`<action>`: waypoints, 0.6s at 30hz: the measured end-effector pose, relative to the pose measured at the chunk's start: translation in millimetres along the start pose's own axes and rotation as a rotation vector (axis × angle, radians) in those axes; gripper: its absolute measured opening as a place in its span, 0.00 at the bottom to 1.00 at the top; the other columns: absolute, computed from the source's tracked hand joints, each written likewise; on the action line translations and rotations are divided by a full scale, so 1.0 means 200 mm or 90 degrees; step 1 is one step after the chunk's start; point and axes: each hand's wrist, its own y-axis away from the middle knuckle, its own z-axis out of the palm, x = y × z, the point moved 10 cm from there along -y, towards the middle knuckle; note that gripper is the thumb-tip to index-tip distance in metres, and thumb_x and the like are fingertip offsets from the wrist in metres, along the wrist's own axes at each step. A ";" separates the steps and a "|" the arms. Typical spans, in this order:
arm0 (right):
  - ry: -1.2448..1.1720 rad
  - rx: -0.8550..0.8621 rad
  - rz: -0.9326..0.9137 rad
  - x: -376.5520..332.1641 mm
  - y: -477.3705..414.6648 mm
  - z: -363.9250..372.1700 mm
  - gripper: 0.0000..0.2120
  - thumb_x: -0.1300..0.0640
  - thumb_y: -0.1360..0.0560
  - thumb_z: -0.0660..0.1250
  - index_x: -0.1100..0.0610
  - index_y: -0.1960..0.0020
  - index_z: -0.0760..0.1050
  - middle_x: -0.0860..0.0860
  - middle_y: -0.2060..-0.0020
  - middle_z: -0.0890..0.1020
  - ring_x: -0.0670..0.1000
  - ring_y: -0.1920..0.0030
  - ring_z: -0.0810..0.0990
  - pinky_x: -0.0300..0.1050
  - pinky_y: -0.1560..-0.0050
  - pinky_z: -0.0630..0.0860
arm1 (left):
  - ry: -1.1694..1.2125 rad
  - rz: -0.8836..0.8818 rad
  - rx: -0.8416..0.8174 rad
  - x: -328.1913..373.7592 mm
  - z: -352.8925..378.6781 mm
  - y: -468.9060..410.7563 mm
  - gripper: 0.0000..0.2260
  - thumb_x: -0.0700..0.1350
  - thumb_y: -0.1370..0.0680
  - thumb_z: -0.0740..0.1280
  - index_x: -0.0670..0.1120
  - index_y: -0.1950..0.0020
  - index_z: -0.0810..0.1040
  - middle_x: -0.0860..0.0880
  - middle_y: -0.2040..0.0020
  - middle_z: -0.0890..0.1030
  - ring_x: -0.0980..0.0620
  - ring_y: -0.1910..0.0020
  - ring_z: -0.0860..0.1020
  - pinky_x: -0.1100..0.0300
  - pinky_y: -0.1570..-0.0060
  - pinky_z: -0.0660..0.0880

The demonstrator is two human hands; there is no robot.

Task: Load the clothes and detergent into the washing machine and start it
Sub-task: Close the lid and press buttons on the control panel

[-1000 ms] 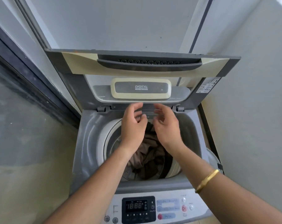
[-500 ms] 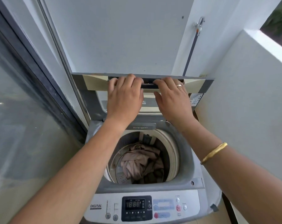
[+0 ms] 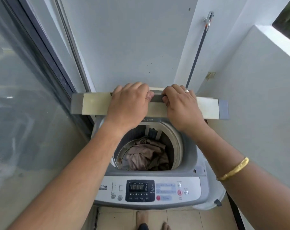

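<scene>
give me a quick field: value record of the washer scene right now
left hand: grip on lid's front edge
right hand: grip on same edge, ring on one finger
lid: partly lowered, drum not covered
clothes: brown and pinkish pile inside drum
display: lit, reads 18:88
control panel: untouched
bangle: gold, on right wrist
detergent: none visible

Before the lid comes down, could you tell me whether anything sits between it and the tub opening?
Nothing visible does. Both hands, left and right, grip the lid; the clothes lie low inside the tub.
</scene>
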 end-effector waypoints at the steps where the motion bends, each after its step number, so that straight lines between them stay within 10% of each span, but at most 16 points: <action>1: -0.011 -0.021 -0.001 -0.01 0.06 0.02 0.09 0.56 0.16 0.55 0.55 0.50 0.73 0.49 0.56 0.75 0.57 0.54 0.72 0.54 0.52 0.66 | 0.007 -0.007 -0.024 0.02 0.02 0.06 0.15 0.52 0.09 0.56 0.50 0.52 0.74 0.54 0.54 0.79 0.48 0.55 0.75 0.51 0.51 0.66; 8: -0.077 -0.240 0.057 -0.01 0.60 0.43 0.08 0.55 0.13 0.58 0.53 0.48 0.74 0.52 0.50 0.81 0.59 0.47 0.76 0.51 0.51 0.61 | 0.054 -0.082 -0.223 0.04 0.42 0.58 0.17 0.53 0.09 0.54 0.51 0.56 0.69 0.55 0.61 0.72 0.47 0.58 0.75 0.50 0.56 0.69; 18: -0.068 -0.361 0.091 0.04 0.93 0.86 0.10 0.53 0.12 0.54 0.54 0.43 0.74 0.55 0.43 0.80 0.60 0.42 0.77 0.57 0.43 0.69 | 0.055 -0.138 -0.351 -0.02 0.85 0.94 0.15 0.53 0.08 0.52 0.53 0.49 0.73 0.53 0.50 0.80 0.49 0.47 0.78 0.46 0.34 0.75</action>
